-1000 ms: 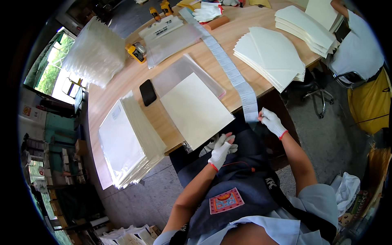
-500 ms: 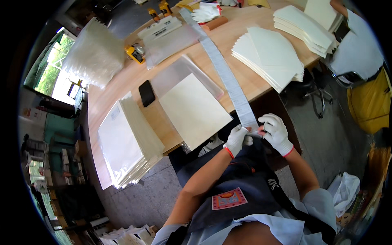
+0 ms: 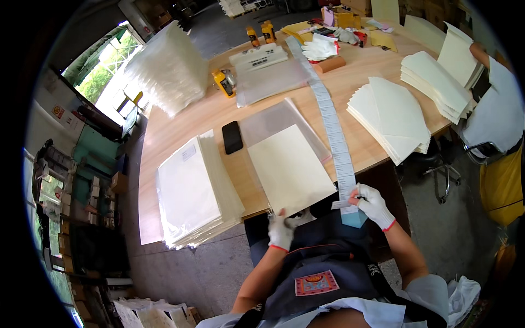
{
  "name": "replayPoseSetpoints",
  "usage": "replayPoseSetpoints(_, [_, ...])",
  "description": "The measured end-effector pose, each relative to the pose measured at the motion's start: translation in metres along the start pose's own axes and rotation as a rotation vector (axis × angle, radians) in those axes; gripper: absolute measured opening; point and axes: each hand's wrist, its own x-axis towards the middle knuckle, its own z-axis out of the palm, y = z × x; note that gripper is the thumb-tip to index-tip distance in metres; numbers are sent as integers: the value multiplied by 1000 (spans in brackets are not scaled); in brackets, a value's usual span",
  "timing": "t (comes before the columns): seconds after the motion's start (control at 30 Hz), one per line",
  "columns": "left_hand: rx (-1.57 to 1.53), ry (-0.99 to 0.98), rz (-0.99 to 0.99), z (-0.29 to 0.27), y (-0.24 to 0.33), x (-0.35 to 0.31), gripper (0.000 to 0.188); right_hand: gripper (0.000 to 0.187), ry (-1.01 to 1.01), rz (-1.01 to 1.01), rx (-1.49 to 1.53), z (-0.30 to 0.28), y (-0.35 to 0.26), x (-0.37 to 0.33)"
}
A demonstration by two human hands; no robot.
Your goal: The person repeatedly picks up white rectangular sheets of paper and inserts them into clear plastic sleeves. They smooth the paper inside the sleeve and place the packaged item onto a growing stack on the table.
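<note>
My right hand (image 3: 373, 205), in a white knit glove with bare fingertips, pinches a small white label (image 3: 340, 204) beside its thumb and forefinger. Just behind it, a long strip of printed labels (image 3: 334, 131) runs across the table and hangs over the near edge, its end showing pale blue backing (image 3: 354, 218). My left hand (image 3: 281, 232), gloved the same way, is at the near edge of a cream sheet (image 3: 290, 169) with its thumb and forefinger apart. Clear plastic shows around that sheet, which lies partly over clear plastic bags (image 3: 273, 117).
Left stands a stack of plastic-wrapped cream packets (image 3: 188, 191), beside a black phone (image 3: 232, 137). Fanned cream sheets (image 3: 388, 112) lie right, near a seated person (image 3: 495, 112). Farther back are yellow bottles (image 3: 223, 82), plastic bags (image 3: 270, 82) and white gloves (image 3: 320, 47).
My left hand has left the label strip and moved left to the cream sheet. My right hand now holds a separate label beside the strip. The view has shifted.
</note>
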Motion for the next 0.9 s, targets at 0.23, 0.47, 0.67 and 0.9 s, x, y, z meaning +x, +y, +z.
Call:
replayPoseSetpoints(0.23, [390,-97,-25,-65,43,-68,15,7,-284,14,232,66,5,111])
replayPoseSetpoints(0.47, [414,-76,-43,-66,35,-85,13,11,11,-66,-491,98,-29,172])
replayPoseSetpoints(0.67, [393,-146,5,-71,40,-88,20,24,346,-223,-633,102,-35,146])
replayPoseSetpoints(0.9, [600,-223,275,-27,86,-103,28,39,-507,318,-668,55,-6,30])
